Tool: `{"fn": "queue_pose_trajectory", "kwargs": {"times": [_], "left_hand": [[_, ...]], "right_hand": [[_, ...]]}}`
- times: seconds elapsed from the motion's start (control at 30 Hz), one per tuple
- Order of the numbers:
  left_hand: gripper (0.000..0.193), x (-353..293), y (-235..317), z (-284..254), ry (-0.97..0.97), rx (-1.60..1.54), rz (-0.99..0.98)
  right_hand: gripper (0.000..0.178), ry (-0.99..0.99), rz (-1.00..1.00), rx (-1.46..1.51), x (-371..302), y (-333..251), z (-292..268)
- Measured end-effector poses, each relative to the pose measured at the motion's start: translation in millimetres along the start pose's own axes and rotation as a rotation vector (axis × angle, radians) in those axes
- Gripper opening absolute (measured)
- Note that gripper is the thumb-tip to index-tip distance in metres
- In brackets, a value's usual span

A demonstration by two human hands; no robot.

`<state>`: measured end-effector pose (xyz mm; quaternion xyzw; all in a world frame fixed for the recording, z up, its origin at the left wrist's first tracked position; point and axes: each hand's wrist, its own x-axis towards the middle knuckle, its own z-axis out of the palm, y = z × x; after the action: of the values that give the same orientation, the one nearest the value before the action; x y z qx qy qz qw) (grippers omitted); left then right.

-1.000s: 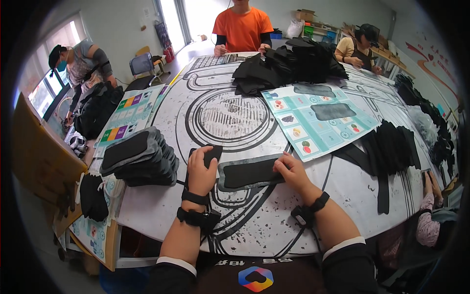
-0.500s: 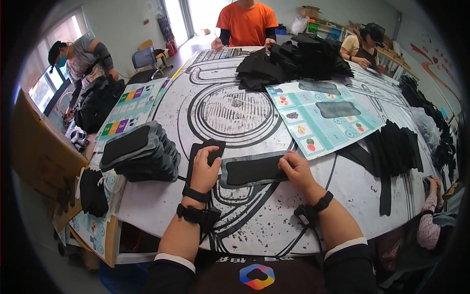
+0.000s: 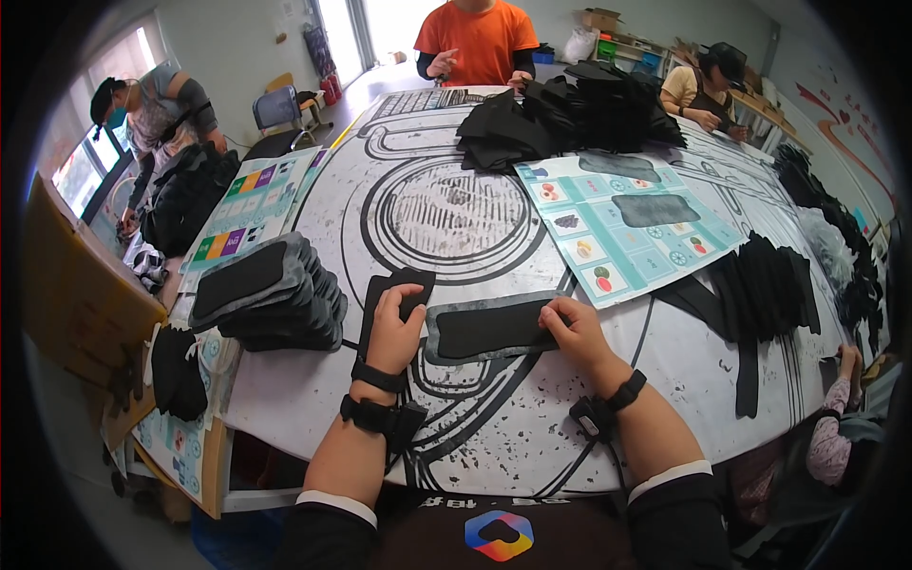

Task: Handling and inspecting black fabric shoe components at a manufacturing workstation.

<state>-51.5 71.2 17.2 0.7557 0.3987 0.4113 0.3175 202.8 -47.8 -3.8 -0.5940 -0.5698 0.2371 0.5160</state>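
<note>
In front of me on the table lies a flat panel (image 3: 494,328), a black fabric rectangle on a slightly larger mottled grey backing. My right hand (image 3: 578,332) is closed at its right end, thumb and fingertips pinched on the black fabric. Left of the panel, a dark black fabric strip (image 3: 378,302) lies under my left hand (image 3: 397,328). The fingers of that hand curl over the strip, and part of it is hidden beneath the palm. Beside my left forearm stands a stack of similar grey-edged black panels (image 3: 271,294).
A large black fabric pile (image 3: 579,114) sits at the far side. Two grey pieces rest on a printed board (image 3: 627,256), with black strips (image 3: 760,285) to its right. Co-workers stand around the table: one in an orange shirt (image 3: 480,43) opposite, others left and right.
My hands and the panel stay almost where they were. Across the table, the person in orange has raised one hand from the table edge.
</note>
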Motion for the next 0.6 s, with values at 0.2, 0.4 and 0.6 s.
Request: {"fn": "queue_pose_trajectory", "kwargs": {"times": [0.2,0.4,0.6], "left_hand": [[0.023,-0.3,-2.6,0.6,-0.009,-0.017,-0.024],[0.023,0.7,-5.0,1.1,-0.016,-0.028,-0.033],[0.029,-3.3,-6.2,1.0,-0.237,-0.269,-0.096]], "right_hand": [[0.019,-0.012,0.004,0.001,1.0,-2.2,0.8],[0.019,-0.011,-0.026,-0.037,2.1,0.3,1.3],[0.020,-0.070,-0.270,-0.326,3.7,-15.4,4.5]]}}
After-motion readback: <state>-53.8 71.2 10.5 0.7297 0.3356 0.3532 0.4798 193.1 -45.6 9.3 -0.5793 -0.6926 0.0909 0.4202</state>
